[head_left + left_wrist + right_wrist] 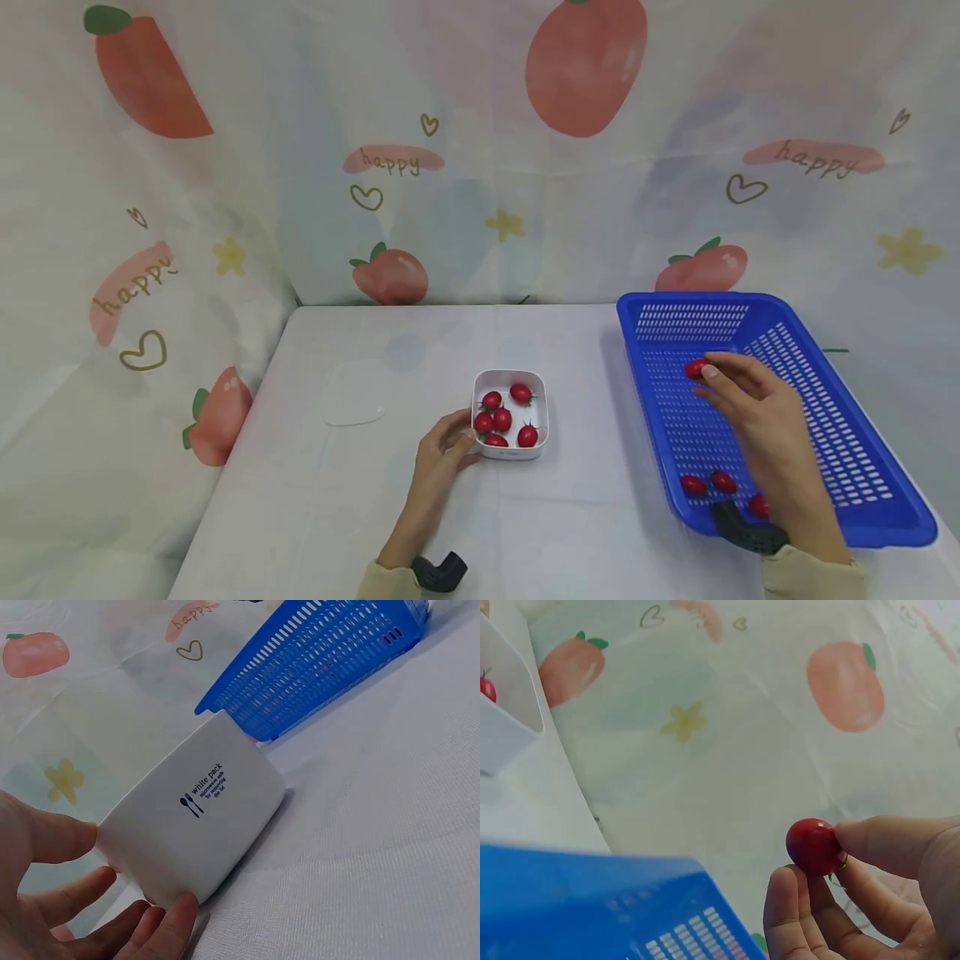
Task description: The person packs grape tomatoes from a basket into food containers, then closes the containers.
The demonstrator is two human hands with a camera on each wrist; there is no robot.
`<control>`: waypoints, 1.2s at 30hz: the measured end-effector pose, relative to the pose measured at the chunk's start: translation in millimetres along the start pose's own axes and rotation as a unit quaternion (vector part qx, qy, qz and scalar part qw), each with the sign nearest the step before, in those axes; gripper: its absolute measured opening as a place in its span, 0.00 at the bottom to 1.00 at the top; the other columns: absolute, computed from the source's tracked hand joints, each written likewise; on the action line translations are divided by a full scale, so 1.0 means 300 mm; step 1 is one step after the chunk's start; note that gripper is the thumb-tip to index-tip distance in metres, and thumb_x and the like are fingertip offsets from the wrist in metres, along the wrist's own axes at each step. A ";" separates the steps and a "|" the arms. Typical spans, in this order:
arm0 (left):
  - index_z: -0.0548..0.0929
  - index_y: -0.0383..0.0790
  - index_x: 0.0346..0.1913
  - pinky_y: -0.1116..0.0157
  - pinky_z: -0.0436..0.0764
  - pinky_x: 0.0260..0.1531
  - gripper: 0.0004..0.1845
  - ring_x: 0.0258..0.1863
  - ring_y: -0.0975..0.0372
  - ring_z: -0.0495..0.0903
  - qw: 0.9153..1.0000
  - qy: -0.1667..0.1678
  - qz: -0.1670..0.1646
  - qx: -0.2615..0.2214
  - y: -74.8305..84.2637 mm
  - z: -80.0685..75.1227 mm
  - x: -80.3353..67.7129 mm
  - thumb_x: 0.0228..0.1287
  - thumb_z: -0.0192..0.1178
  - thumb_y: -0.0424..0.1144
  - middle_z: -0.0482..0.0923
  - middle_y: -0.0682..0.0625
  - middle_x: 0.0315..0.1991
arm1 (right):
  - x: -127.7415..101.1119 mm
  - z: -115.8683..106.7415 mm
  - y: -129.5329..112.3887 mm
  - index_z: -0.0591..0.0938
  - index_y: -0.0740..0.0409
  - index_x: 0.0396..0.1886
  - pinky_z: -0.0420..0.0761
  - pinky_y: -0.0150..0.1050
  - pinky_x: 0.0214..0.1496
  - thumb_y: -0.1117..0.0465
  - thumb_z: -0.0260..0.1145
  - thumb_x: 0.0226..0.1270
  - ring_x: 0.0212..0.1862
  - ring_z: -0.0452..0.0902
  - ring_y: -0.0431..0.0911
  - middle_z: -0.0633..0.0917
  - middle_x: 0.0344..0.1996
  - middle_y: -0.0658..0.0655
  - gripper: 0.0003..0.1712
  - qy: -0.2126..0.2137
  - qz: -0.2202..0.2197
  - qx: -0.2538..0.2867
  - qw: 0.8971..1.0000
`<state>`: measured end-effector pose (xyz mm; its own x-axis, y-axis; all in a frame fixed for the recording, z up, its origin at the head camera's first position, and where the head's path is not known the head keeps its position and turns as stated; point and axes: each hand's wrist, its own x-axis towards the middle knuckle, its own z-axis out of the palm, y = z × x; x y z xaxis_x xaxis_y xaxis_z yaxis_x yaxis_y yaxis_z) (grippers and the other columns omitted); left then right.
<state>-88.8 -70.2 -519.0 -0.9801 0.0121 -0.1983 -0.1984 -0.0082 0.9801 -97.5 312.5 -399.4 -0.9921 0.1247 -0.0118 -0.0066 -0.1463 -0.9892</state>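
In the head view my right hand (757,417) is over the blue basket (645,392), pinching a cherry tomato (696,368) between thumb and fingers. The right wrist view shows this tomato (814,847) as round and red, its green stem by the fingers. My left hand (442,458) holds a small white square container (517,453) at its near left corner, thumb by the rim and fingers lower on the side. Several cherry tomatoes (502,419) with green stems lie inside it. Printed words face the left wrist camera on the container's wall (202,825).
Low in the basket's near end lie cherry tomatoes (723,482), one partly hidden by my right wrist. The basket stands on the right of the white-covered table (360,483). A cloth printed with fruit and hearts (465,83) hangs behind and at the left.
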 end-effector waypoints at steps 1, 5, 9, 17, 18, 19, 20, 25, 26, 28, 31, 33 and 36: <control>0.76 0.45 0.72 0.59 0.89 0.56 0.23 0.65 0.52 0.79 1.000 0.001 -0.001 0.001 0.001 0.002 -0.001 0.77 0.59 0.41 0.75 0.43 0.71 | -0.003 0.016 0.003 0.81 0.53 0.62 0.87 0.24 0.50 0.62 0.66 0.76 0.49 0.87 0.35 0.86 0.51 0.44 0.18 -0.001 -0.002 -0.002 1.000; 0.74 0.45 0.73 0.60 0.90 0.55 0.25 0.64 0.51 0.80 1.000 0.006 -0.001 0.007 0.005 0.006 -0.004 0.77 0.59 0.40 0.74 0.43 0.72 | -0.010 0.086 0.020 0.81 0.56 0.61 0.88 0.25 0.51 0.63 0.66 0.76 0.49 0.87 0.37 0.86 0.50 0.45 0.17 -0.007 -0.015 -0.015 1.000; 0.73 0.45 0.74 0.61 0.90 0.55 0.25 0.65 0.51 0.80 1.000 0.007 0.000 0.010 0.006 0.007 -0.004 0.77 0.59 0.40 0.74 0.43 0.73 | -0.014 0.157 0.036 0.79 0.59 0.63 0.87 0.25 0.52 0.60 0.67 0.75 0.50 0.87 0.37 0.87 0.50 0.45 0.20 -0.019 -0.014 -0.043 0.999; 0.74 0.46 0.73 0.63 0.90 0.54 0.25 0.62 0.53 0.81 1.000 0.012 -0.004 0.011 0.005 0.012 -0.004 0.77 0.60 0.40 0.74 0.44 0.72 | 0.004 0.281 0.060 0.79 0.58 0.61 0.87 0.27 0.54 0.57 0.68 0.75 0.51 0.85 0.37 0.86 0.48 0.44 0.20 -0.044 0.002 -0.076 0.996; 0.74 0.46 0.73 0.62 0.90 0.54 0.24 0.63 0.53 0.81 1.000 0.012 -0.005 0.010 0.005 0.013 -0.004 0.77 0.59 0.40 0.74 0.44 0.72 | 0.007 0.293 0.065 0.79 0.59 0.62 0.87 0.27 0.54 0.57 0.68 0.75 0.51 0.85 0.37 0.86 0.48 0.44 0.21 -0.045 0.005 -0.083 0.996; 0.74 0.46 0.73 0.62 0.90 0.55 0.24 0.63 0.53 0.80 1.000 0.012 -0.004 0.010 0.005 0.014 -0.004 0.77 0.59 0.40 0.74 0.44 0.72 | 0.010 0.305 0.071 0.78 0.60 0.63 0.87 0.27 0.54 0.56 0.68 0.75 0.51 0.85 0.37 0.86 0.48 0.44 0.22 -0.045 0.008 -0.094 0.995; 0.74 0.45 0.73 0.62 0.90 0.55 0.24 0.63 0.53 0.80 1.000 0.012 -0.003 0.010 0.005 0.015 -0.004 0.77 0.59 0.40 0.74 0.43 0.72 | 0.012 0.318 0.076 0.78 0.61 0.64 0.87 0.26 0.55 0.55 0.68 0.76 0.51 0.85 0.36 0.86 0.48 0.43 0.23 -0.046 0.012 -0.104 0.993; 0.75 0.44 0.71 0.61 0.90 0.55 0.23 0.64 0.52 0.80 1.000 0.013 0.004 0.008 0.000 0.013 -0.004 0.77 0.59 0.40 0.75 0.43 0.70 | 0.031 0.380 0.107 0.75 0.64 0.67 0.85 0.25 0.57 0.54 0.66 0.77 0.51 0.85 0.38 0.84 0.53 0.51 0.27 -0.056 0.038 -0.135 0.989; 0.75 0.43 0.71 0.60 0.90 0.55 0.23 0.63 0.52 0.80 1.000 0.013 0.005 0.008 0.000 0.012 -0.004 0.77 0.59 0.40 0.76 0.42 0.70 | 0.035 0.391 0.114 0.75 0.64 0.67 0.85 0.25 0.57 0.54 0.65 0.78 0.52 0.85 0.38 0.83 0.55 0.54 0.26 -0.057 0.043 -0.137 0.988; 0.76 0.42 0.71 0.60 0.90 0.55 0.22 0.63 0.52 0.81 1.000 0.012 0.006 0.008 0.000 0.012 -0.005 0.77 0.59 0.39 0.76 0.42 0.69 | 0.041 0.412 0.130 0.75 0.64 0.67 0.85 0.25 0.57 0.56 0.65 0.78 0.52 0.85 0.39 0.82 0.57 0.59 0.25 -0.061 0.048 -0.137 0.987; 0.76 0.42 0.70 0.60 0.90 0.55 0.22 0.62 0.52 0.81 1.000 0.011 0.003 0.007 0.003 0.012 -0.004 0.77 0.59 0.39 0.76 0.42 0.69 | 0.052 0.441 0.155 0.76 0.66 0.66 0.86 0.26 0.56 0.59 0.64 0.78 0.52 0.84 0.39 0.81 0.59 0.65 0.23 -0.074 0.049 -0.132 0.987; 0.76 0.43 0.71 0.60 0.90 0.55 0.22 0.62 0.52 0.81 1.000 0.010 0.001 0.006 0.006 0.012 -0.004 0.77 0.59 0.39 0.76 0.42 0.69 | 0.059 0.458 0.170 0.76 0.67 0.65 0.86 0.27 0.56 0.61 0.64 0.78 0.51 0.84 0.38 0.81 0.59 0.68 0.22 -0.086 0.044 -0.127 0.987; 0.76 0.42 0.71 0.61 0.90 0.55 0.22 0.63 0.52 0.81 1.000 0.009 0.001 0.006 0.006 0.011 -0.005 0.77 0.59 0.39 0.76 0.43 0.69 | 0.068 0.483 0.189 0.77 0.67 0.64 0.86 0.27 0.56 0.62 0.65 0.77 0.51 0.84 0.39 0.81 0.59 0.68 0.21 -0.100 0.042 -0.128 0.986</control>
<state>-87.8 -67.0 -516.9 -0.9805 -0.0062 -0.1967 -0.1967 0.0047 0.9805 -136.2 164.6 -434.4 -0.9929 -0.0767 -0.0911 0.0826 0.1080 -0.9907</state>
